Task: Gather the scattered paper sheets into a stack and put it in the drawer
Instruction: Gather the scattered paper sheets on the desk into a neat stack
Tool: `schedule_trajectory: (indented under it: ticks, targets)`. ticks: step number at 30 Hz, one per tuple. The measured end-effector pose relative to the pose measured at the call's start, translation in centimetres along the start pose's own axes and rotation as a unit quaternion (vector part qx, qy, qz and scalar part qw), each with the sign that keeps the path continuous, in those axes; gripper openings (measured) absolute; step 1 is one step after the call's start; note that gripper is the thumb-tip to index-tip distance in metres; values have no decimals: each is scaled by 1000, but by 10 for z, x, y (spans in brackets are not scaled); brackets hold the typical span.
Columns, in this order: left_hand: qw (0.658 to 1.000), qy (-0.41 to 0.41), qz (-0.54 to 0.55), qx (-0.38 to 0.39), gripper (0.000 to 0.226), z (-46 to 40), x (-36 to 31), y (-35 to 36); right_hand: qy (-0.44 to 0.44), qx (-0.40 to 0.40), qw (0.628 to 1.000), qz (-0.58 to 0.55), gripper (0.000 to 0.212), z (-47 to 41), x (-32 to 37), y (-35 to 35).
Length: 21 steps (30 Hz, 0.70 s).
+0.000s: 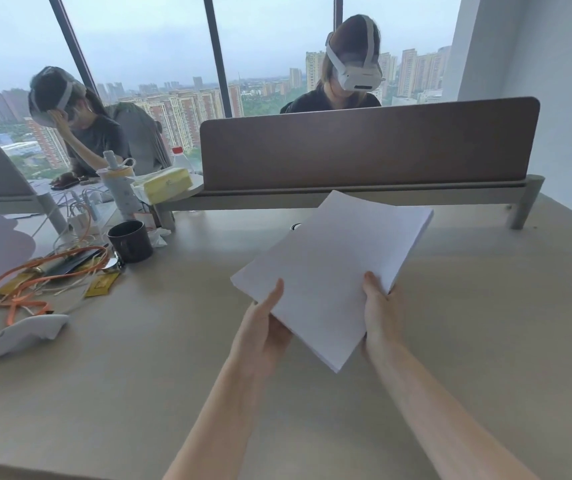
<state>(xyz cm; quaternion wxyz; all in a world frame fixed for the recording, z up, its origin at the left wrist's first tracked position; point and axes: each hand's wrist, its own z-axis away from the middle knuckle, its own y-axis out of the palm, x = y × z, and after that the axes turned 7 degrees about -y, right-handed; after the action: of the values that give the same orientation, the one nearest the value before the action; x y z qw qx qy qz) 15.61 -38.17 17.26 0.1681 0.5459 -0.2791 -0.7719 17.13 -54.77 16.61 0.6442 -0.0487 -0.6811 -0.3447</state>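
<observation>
— Fingers of both hands go under the paper stack (pixel 329 271), out of sight; only the thumbs show, pressed on top. The left hand (pixel 264 327) pinches the near-left edge and the right hand (pixel 380 313) pinches the near-right edge, so both are gripping the stack.

— And the stack itself?

— Lifted clear of the desk (pixel 468 323), tilted, running away from the thumbs toward the brown divider (pixel 367 143). I see no loose sheets beyond the fingertips, so I judge the gathering done.

— How to carry it well?

— Keep the thumbs down firmly so the far edge, which fans a little, doesn't slide. Squaring the edges on the desk first would help. No drawer is in view, so I can't tell which way to carry it. The dark mug (pixel 128 240) and orange cable (pixel 35 275) lie well left of the left thumb.
</observation>
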Motion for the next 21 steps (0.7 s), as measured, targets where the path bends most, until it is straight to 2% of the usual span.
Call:
schedule_trajectory:
  ticks: [2, 5, 8, 12, 14, 17, 20, 21]
  targets:
    - [999, 7, 12, -33, 48, -9, 17, 6, -2, -3, 1000, -31, 8, 10, -4, 3]
    - [995, 5, 47, -89, 53, -14, 26, 7, 13, 14, 997, -71, 12, 17, -3, 1]
    - [991, 34, 28, -123, 50, -15, 25, -1, 13, 56, 997, -45, 10, 13, -2, -4]
    - [983, 92, -50, -152, 16, -6, 2, -15, 27, 88, 992, -81, 27, -12, 17, -21]
    - [975, 121, -97, -156, 12, 0, -16, -24, -7, 103, 992, -76, 23, -30, 32, -35]
    - [960, 174, -163, -146, 12, 10, -38, -36, -73, 160, 983, 60, 21, -49, 54, -50]
    - [942, 208, -222, -138, 9, 18, -48, -41, -101, 244, 942, 209, 36, -58, 63, -54]
    - [936, 215, -241, -139, 8, 19, -48, -41, -112, 267, 924, 251, 35, -59, 61, -53]
